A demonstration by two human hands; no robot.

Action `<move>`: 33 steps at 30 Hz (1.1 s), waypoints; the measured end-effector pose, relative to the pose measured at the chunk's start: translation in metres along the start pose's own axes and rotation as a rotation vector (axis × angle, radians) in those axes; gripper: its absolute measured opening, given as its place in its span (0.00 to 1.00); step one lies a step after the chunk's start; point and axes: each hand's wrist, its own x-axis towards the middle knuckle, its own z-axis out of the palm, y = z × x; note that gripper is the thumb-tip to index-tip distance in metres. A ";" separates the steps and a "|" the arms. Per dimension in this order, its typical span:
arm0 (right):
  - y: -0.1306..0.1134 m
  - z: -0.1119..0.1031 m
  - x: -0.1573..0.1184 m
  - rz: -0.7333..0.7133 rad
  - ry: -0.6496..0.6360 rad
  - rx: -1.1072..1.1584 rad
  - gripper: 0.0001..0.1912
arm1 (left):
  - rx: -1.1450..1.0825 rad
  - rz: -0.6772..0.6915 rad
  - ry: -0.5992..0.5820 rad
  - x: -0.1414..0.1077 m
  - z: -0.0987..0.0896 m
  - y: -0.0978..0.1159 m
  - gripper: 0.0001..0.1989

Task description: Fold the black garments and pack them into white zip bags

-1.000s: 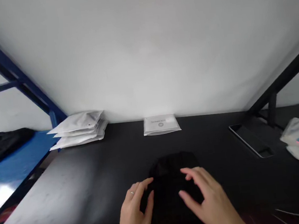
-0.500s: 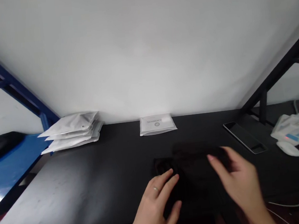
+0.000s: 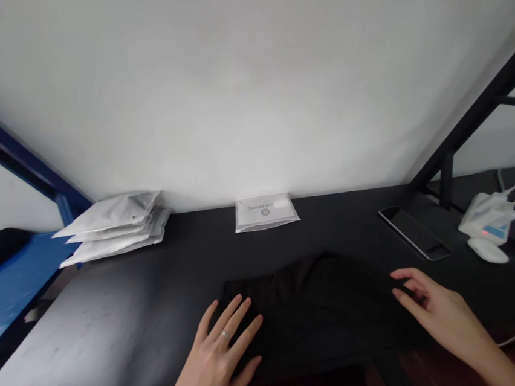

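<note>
A piece of black cloth [image 3: 312,291], some kind of soft garment, lies stretched sideways with wrinkles at the front of the black desk [image 3: 199,247]. Its outline blends into the dark surface, so its exact kind cannot be told. My left hand [image 3: 218,348], with a ring on one finger, rests on the cloth's left end, fingers spread. At the cloth's right end is my right hand [image 3: 432,303], its thumb and forefinger apart and the other fingers loosely curled. No cloth shows plainly between those fingers.
White zip pouches [image 3: 115,225] are stacked at the back left. One printed pouch [image 3: 266,211] lies by the wall. To the right are a phone [image 3: 414,232], a white mouse [image 3: 488,250] and a white charger with cables [image 3: 487,217]. Metal frame bars flank the desk.
My left hand has moved left and my right hand right. Between them the black cloth now lies spread wider. The right hand's hold on the cloth looks loosened.
</note>
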 end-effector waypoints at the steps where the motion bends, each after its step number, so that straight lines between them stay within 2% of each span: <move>1: -0.002 0.002 -0.003 -0.043 -0.002 -0.030 0.18 | 0.018 0.023 0.013 -0.005 -0.003 -0.004 0.23; 5: -0.011 0.008 -0.013 -0.252 0.077 -0.162 0.21 | 0.042 0.054 0.063 -0.019 -0.009 -0.014 0.20; 7: -0.013 0.011 -0.018 -0.351 -0.008 -0.206 0.23 | 0.031 0.045 0.080 -0.021 -0.009 -0.015 0.19; 9: -0.012 0.015 -0.023 -0.402 -0.160 -0.233 0.27 | 0.010 0.030 0.073 -0.022 -0.009 -0.014 0.20; 11: -0.009 0.017 -0.026 -0.415 -0.269 -0.252 0.33 | -0.015 0.021 0.052 -0.023 -0.010 -0.012 0.22; 13: -0.005 0.017 -0.028 -0.420 -0.306 -0.255 0.35 | -0.026 0.024 0.017 -0.024 -0.012 -0.012 0.24; 23: -0.001 0.016 -0.024 -0.509 -0.203 -0.180 0.17 | -0.078 0.010 -0.005 -0.035 -0.018 -0.012 0.24; 29: -0.004 0.014 -0.023 -0.519 -0.206 -0.182 0.16 | -0.131 -0.005 -0.049 -0.049 -0.014 -0.015 0.30; 33: -0.006 0.013 -0.021 -0.494 -0.232 -0.184 0.19 | -0.112 -0.008 -0.042 -0.047 -0.014 -0.016 0.30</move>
